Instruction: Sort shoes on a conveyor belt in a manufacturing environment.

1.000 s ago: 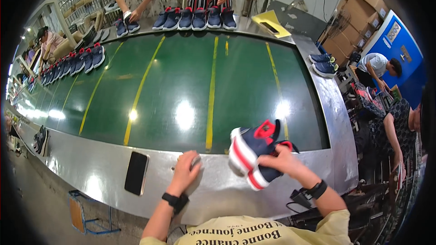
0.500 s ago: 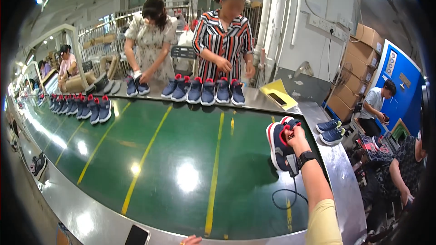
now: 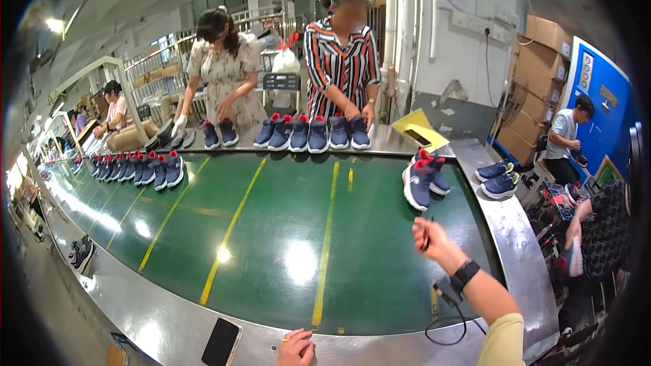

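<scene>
My right hand (image 3: 437, 247) is above the green belt (image 3: 271, 224), its fingers closed round a small dark tool (image 3: 426, 238) whose kind is mostly hidden. A dark watch (image 3: 465, 275) is on that wrist, and a small dark box (image 3: 447, 291) with a black cable hangs beside it. Just beyond the fingers, apart from them, a pair of navy sneakers (image 3: 422, 181) with red lining and white soles stands upright on the belt. My left hand (image 3: 296, 349) lies on the near metal edge, loosely bent and holding nothing visible; the lower edge cuts it off.
A black phone (image 3: 221, 343) lies left of my left hand. Several navy sneakers (image 3: 317, 134) line the far ledge before two people; more (image 3: 139, 168) stand on the belt at left. A yellow sheet (image 3: 419, 129) and another sneaker pair (image 3: 498, 179) sit by the right corner.
The navy sneaker pair has left my right hand and stands on the belt. That hand has drawn back nearer; my left hand shows more. The striped-shirt person's hands have reached the far-ledge sneakers.
</scene>
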Action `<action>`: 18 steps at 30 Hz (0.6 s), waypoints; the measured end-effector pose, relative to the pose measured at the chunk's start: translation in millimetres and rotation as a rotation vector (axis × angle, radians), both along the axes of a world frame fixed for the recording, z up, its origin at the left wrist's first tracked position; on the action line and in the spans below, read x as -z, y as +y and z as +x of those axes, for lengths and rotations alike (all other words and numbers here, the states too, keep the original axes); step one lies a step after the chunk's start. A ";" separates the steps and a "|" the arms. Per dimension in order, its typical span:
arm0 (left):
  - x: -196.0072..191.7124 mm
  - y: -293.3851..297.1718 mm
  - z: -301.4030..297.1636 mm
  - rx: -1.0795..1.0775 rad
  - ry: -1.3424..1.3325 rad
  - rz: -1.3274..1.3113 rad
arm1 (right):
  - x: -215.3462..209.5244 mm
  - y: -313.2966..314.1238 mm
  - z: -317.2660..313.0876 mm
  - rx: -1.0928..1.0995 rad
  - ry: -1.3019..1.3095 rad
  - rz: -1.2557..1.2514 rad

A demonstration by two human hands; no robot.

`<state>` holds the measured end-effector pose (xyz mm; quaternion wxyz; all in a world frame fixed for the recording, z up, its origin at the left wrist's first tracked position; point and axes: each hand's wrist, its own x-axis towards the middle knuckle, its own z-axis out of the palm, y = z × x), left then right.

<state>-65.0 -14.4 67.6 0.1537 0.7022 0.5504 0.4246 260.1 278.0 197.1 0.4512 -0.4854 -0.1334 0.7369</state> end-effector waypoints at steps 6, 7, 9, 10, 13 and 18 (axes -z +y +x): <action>5.3 3.3 4.1 -0.015 -0.025 0.023 | 15.2 -101.2 23.7 -0.062 0.076 -0.055; 4.9 1.8 3.0 -0.023 -0.013 0.031 | 18.3 -116.3 23.1 -0.063 0.079 -0.051; 11.6 4.8 0.1 -0.010 -0.012 0.041 | 27.0 -145.6 25.3 -0.088 0.153 -0.131; 13.2 5.9 0.9 -0.004 -0.013 0.044 | 35.5 -160.8 25.5 -0.095 0.168 -0.144; 15.6 10.7 1.8 0.001 -0.004 0.065 | 70.1 -199.0 24.4 -0.154 0.233 -0.171; 12.8 11.8 4.1 -0.007 -0.006 0.094 | 90.3 -263.9 -7.0 -0.101 -0.137 -0.006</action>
